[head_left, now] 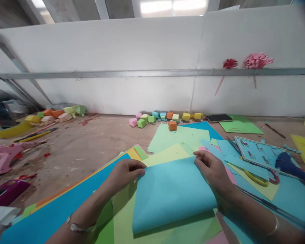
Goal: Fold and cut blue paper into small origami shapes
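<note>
A sheet of light blue paper [174,193] is folded over, its rounded fold toward me and its edges away from me. My left hand [128,173] pinches its far left corner between thumb and fingers. At the far right corner, my right hand [210,167] grips the same sheet with thumb and fingertips. Beneath it lie pale green sheets [124,210] and other coloured paper. A stack edged by a darker blue sheet [73,196] spreads under my left forearm.
Small coloured paper cubes [141,123] stand along the wall. Scissors [255,178], a printed sheet [259,150], a dark blue tool [292,166] and a phone [220,118] lie at right. A pink glue gun [7,156], purple device [8,193] and yellow tape roll [12,130] are at left.
</note>
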Demonstrator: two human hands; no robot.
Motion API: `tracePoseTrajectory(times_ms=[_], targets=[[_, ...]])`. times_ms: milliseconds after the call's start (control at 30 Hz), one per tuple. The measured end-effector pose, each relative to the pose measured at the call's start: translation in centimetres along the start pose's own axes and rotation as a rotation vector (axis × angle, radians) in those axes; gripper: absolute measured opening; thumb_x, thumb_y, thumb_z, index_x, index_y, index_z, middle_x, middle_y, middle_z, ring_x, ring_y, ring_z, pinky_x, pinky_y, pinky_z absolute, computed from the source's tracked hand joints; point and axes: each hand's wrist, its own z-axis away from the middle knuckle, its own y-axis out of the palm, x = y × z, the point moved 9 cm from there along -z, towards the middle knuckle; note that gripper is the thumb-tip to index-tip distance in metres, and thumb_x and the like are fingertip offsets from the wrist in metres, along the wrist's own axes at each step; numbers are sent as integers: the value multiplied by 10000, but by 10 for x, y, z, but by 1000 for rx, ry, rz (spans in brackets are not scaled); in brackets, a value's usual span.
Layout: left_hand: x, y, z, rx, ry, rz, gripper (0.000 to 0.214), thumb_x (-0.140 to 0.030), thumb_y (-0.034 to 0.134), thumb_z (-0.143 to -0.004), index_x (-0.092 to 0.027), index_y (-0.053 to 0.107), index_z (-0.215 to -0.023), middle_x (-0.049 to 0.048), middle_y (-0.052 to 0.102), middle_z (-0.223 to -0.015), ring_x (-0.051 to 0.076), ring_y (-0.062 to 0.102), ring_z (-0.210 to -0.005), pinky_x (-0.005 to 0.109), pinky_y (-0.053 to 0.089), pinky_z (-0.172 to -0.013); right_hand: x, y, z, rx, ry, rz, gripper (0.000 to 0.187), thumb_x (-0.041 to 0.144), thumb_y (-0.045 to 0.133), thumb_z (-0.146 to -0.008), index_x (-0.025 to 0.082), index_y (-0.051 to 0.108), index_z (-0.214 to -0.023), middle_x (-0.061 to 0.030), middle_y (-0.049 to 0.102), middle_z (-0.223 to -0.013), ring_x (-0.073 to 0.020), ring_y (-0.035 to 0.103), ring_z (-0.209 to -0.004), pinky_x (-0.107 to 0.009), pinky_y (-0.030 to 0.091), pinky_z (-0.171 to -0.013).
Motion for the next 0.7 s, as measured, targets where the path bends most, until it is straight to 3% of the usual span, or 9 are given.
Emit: tracePoseTrajectory(times_ms=[267,500,700], targets=[[1,4,2,6,-57,106,324,-422,674,-590,-143,723,-747,30,681,-699,168,554,-659,271,405,-613,7,-2,-3,54,-16,55,292,394,533,-825,166,695,-910,-86,703,-847,-221,638,-774,-325,500,-653],[7,9,1,38,-76,85,351,-440,664,-605,-136,736,-767,12,639,-640,138,506,-589,242,348,-540,9,-2,-5,58,-77,143,247,376,530,-839,190,692,-845,-60,716,-811,-209,643,-737,-306,493,-633],[6,11,2,56,-76,-11,307,-395,605,-650,-145,743,-764,17,665,-655,144,519,-591,248,352,-545,11,5,-3,102,-243,349,243,330,483,-883,192,682,-864,-66,727,-851,-210,652,-770,-318,491,-685]])
